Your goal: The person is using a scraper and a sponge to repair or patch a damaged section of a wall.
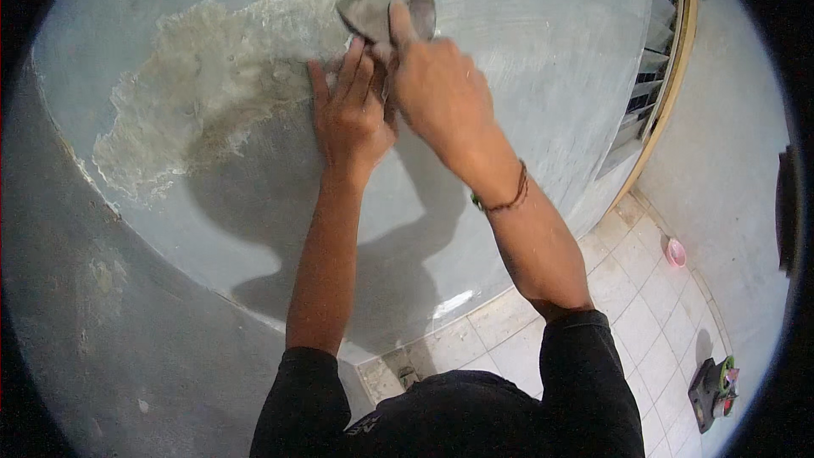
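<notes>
My right hand (445,97) is closed round a scraper (373,10), its index finger stretched along the broad, dusty grey blade. The handle is hidden in the hand. The blade lies against the grey wall (543,76), at the upper right end of a large peeled patch (212,72) with pale, flaky edges. Just below and left of the blade, my left hand (352,114) rests on the wall with its fingers stretched and apart. Its fingertips are close to the blade's lower edge; whether they touch it I cannot tell.
A louvred window (649,89) with a wooden frame is at the upper right. Pale floor tiles (627,288) lie below, with a small pink bowl (675,253) and a dark stand holding small items (712,394) by the right wall. Another wall (110,331) meets mine at the left.
</notes>
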Motion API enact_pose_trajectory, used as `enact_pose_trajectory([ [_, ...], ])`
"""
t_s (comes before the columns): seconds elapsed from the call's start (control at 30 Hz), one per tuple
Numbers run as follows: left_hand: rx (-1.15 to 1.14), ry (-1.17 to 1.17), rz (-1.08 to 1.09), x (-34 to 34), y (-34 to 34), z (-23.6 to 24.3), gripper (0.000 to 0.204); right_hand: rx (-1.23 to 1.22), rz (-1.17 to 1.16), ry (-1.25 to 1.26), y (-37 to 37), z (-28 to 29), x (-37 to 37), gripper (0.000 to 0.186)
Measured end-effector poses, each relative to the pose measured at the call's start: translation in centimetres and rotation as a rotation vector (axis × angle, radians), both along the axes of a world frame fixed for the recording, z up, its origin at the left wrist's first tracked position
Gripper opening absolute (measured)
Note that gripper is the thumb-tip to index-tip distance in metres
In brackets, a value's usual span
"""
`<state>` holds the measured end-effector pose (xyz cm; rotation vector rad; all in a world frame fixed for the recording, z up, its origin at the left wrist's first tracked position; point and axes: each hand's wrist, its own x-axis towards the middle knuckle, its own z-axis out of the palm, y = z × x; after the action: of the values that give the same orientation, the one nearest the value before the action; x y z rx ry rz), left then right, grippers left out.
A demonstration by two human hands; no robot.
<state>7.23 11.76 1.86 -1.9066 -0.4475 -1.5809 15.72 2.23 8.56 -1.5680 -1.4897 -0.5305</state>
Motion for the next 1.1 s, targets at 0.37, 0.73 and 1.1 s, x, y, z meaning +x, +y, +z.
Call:
enact_pose_trajectory([
  [0.37, -0.037, 0.068, 0.040, -0.1, 0.0, 0.3, 0.040, 0.072, -0.042, 0.017, -0.5, 1.2, 0.8, 0.045],
  [0.73, -0.071, 0.022, -0.002, -0.2, 0.0, 0.0, 0.040, 0.086, -0.123, 0.038, -5.5, -4.5, 6.3, 0.043],
  [1.1, -0.059, 0.030, 0.010, -0.3, -0.1, 0.0, 0.038, 0.076, -0.017, 0.075, -5.7, -4.6, 4.8, 0.043],
])
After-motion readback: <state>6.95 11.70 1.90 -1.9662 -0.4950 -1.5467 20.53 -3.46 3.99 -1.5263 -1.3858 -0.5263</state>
